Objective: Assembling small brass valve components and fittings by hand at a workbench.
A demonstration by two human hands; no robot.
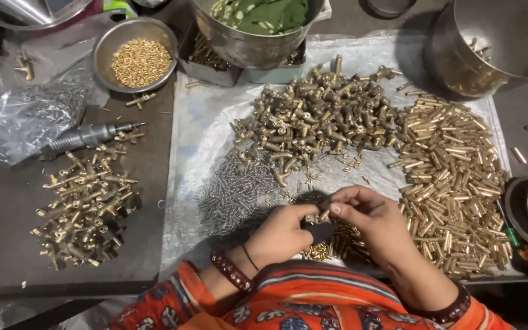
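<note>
Pinched between the fingertips of the left hand (282,231) and the right hand (371,217): a small brass fitting (315,216), held just above the plastic sheet (206,122), both grips pressed together on it. Directly beneath, a small scatter of short brass pieces (331,244). Just to the left, a grey spread of tiny springs (236,192). Farther up the sheet, a big mound of T-shaped brass bodies (316,116); to the right, a broad heap of brass tubes (453,177). Off the sheet, on the dark table (7,244) at left, a separate pile of brass assemblies (87,205), with a metal hand tool (87,135) lying beside its upper edge. Above that, a steel bowl (106,46) of small brass screws. Judged by the heaps: only a modest share set aside at left, by far the greater part of the loose stock on the sheet not yet touched.
</note>
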